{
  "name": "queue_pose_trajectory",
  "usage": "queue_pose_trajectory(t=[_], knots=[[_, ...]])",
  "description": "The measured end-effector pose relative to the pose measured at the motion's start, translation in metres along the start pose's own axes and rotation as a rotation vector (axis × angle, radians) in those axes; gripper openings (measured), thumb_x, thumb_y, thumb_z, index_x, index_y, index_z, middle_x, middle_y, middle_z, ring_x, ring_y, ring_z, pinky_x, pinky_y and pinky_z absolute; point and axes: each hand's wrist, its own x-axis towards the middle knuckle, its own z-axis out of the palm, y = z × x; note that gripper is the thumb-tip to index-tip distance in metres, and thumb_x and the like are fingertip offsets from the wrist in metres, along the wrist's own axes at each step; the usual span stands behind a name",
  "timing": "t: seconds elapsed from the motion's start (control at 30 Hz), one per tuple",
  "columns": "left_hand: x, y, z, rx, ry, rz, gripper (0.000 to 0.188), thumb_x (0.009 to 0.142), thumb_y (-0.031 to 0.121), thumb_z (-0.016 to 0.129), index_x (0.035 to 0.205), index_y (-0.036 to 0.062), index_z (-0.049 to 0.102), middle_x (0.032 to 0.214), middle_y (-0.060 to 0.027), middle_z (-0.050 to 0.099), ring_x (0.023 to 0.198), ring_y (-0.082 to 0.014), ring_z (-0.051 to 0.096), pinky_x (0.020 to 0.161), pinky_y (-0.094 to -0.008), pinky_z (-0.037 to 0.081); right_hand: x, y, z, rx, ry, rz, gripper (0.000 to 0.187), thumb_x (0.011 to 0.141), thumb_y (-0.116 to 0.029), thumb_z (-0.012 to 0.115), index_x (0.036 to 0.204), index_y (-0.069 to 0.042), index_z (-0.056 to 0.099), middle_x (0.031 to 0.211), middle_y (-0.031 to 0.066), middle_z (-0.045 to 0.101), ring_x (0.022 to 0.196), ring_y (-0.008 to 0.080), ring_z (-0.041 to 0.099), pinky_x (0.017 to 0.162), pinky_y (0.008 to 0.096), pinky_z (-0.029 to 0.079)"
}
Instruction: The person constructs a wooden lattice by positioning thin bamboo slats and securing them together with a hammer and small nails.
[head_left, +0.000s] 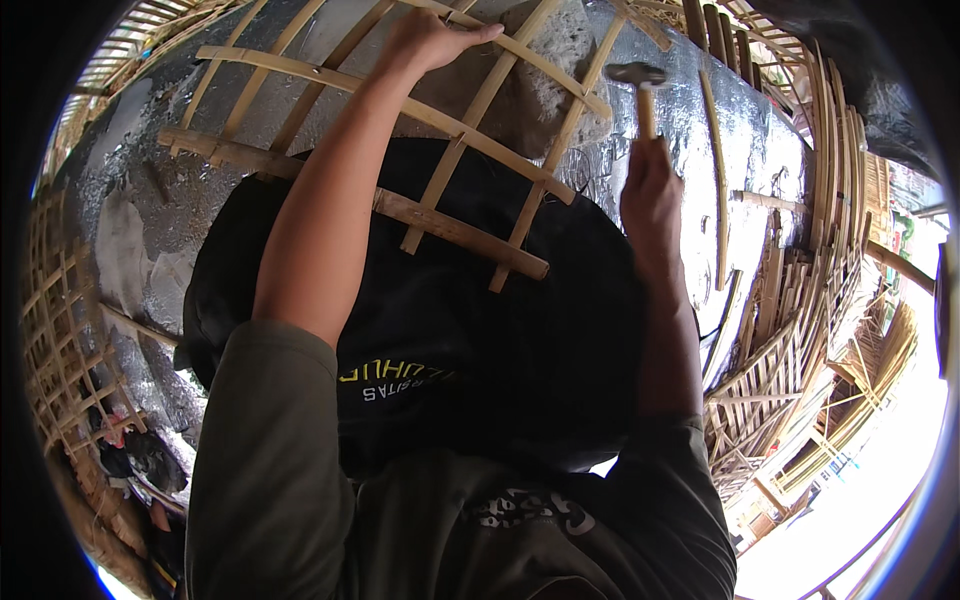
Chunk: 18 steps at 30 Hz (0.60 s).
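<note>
A lattice of split bamboo slats [465, 135] lies in front of me, its near end over the black cloth on my lap. At its far side my left hand [425, 42] is closed on a slat, thumb stretched along it; the other fingers are mostly hidden. To the right of the lattice, my right hand [652, 185] grips the wooden handle of a hammer [646, 112]. The dark metal hammer head points away from me, apart from the slats. A thicker, darker bamboo bar [460, 233] crosses the lattice's near end.
Shiny silver sheeting [120, 265] covers the floor, with a loose bamboo strip [717, 180] on it at right. A grey stone-like slab [563, 60] lies beneath the lattice's far part. Another lattice [62, 335] stands at left. Long slats [828, 170] are bundled at right.
</note>
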Motion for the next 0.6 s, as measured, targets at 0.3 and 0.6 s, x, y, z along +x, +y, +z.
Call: queue_pose_trajectory(t=[0.3,0.6], knots=[[0.022,-0.02,0.006,0.111,-0.134,-0.041,0.087,0.065,0.074,0.077,0.118,0.0054,0.071,0.112,-0.0222,0.07,0.111,-0.031,0.067,0.093,-0.0412,0.053,0.004,-0.006,-0.01,0.034,-0.004,0.134,0.013,0.101,-0.014,0.054,0.098,-0.003,0.048,0.065,0.0243,0.062,0.059,0.0457,0.063,0.046,0.0502,0.043],[-0.014,0.02,-0.02,-0.011,-0.126,-0.128,0.133,0.066,0.071,0.078,0.151,-0.0123,0.02,0.153,-0.0355,0.029,0.145,-0.04,0.031,0.118,-0.0396,0.031,0.007,-0.004,-0.011,0.039,0.079,0.108,0.014,0.101,-0.014,0.054,0.095,-0.003,0.048,0.064,0.0234,0.061,0.057,0.0441,0.063,0.044,0.0483,0.043]])
